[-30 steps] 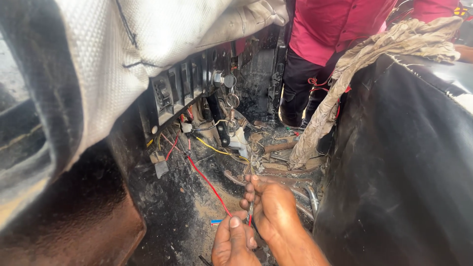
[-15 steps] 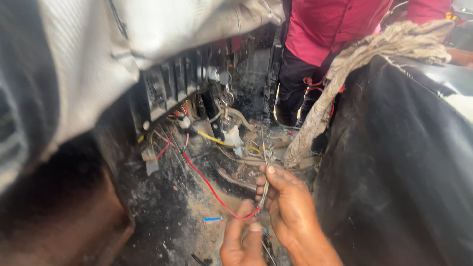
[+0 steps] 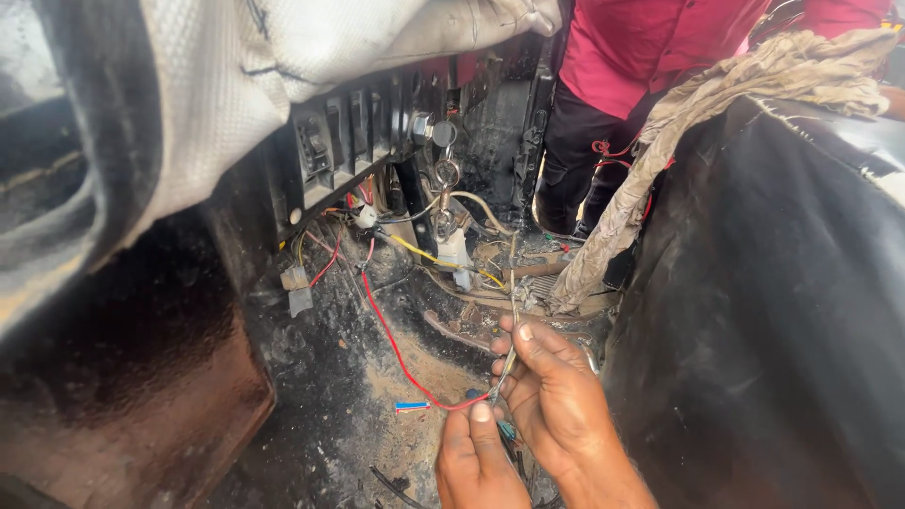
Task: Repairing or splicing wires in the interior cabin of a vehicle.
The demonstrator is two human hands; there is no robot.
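Note:
My left hand and my right hand meet low in the middle, over the dirty floor of a vehicle. A red wire runs from under the dashboard down to my fingertips, and my left thumb and finger pinch its end. My right hand grips a thin bundle of pale wires that rises toward the dashboard. A short blue and red wire piece lies on the floor just left of my hands.
A black seat draped with a dirty rag fills the right. A person in a red shirt stands at the open door beyond. Keys, a yellow wire and loose connectors hang under the dashboard. A pale padded cover hangs at upper left.
Both hands have shifted slightly right and down while working the wire ends together. The camera view has swung a little; the wiring under the dashboard stays put.

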